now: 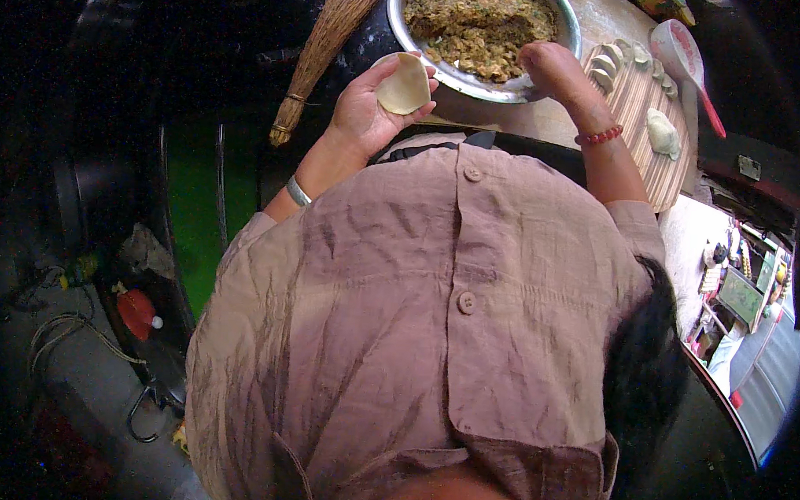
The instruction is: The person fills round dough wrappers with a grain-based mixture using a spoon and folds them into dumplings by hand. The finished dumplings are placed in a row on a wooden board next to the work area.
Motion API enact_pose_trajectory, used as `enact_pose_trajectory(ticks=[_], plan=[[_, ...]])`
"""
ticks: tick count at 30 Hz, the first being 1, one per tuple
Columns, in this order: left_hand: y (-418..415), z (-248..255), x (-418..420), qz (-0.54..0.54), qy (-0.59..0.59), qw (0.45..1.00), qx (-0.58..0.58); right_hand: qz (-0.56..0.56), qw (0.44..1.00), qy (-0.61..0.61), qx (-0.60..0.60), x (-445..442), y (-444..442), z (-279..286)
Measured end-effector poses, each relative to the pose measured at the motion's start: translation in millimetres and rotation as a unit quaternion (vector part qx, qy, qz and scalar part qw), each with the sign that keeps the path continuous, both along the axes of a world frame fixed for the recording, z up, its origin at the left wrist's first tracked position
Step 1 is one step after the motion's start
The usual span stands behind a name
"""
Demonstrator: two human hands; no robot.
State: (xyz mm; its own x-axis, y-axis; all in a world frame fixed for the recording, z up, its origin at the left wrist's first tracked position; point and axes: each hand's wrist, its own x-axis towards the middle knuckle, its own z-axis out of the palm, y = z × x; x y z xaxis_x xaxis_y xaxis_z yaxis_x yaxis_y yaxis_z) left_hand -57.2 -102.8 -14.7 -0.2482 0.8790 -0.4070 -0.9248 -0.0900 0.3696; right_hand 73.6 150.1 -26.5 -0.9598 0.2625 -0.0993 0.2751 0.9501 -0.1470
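On my left hand (362,116) lies a round, pale dumpling wrapper (403,88), its near edge over the palm and the thumb at its upper left edge. It holds no filling that I can see. My right hand (553,65) is curled over the right side of a large metal basin (479,91). Its fingertips are hidden, so whether it grips anything does not show. Inside the basin is a chopped, brown-green filling (477,31). Several folded dumplings (605,65) lie along the far end of a slatted wooden board (641,143), and a larger pale dumpling (662,133) sits nearer.
A white plastic ladle (678,48) with a red handle rests at the board's far right. Left of the basin is a straw broom (324,59). A metal hook (140,416) and a looped cord (73,324) are at the lower left. Cluttered goods (745,288) appear at the right.
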Motion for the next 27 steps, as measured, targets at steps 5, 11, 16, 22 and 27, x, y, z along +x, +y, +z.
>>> enact_pose_trajectory(ticks=[5, 11, 16, 22, 27], plan=[[-4.0, 4.7, 2.9, 0.015, 0.024, 0.999, -0.019, -0.002, 0.986, 0.031, -0.165, 0.6, -4.6, 2.4], [-8.7, 0.3, 6.7, 0.001, 0.014, 1.0, 0.004, -0.081, 0.946, 0.103, -0.296, 1.9, -17.6, 3.3], [-9.1, 5.5, 9.4, 0.004, 0.031, 0.999, 0.0, -0.081, 0.976, 0.114, -0.17, 1.3, -21.7, -3.2], [-9.6, 6.1, 13.0, 0.016, 0.016, 1.0, -0.015, -0.05, 0.942, 0.164, -0.289, 23.7, -11.1, -3.5], [-7.8, 9.8, 18.4, 0.027, 0.018, 0.999, -0.042, -0.039, 0.942, 0.137, -0.304, 31.1, -15.6, -4.0]])
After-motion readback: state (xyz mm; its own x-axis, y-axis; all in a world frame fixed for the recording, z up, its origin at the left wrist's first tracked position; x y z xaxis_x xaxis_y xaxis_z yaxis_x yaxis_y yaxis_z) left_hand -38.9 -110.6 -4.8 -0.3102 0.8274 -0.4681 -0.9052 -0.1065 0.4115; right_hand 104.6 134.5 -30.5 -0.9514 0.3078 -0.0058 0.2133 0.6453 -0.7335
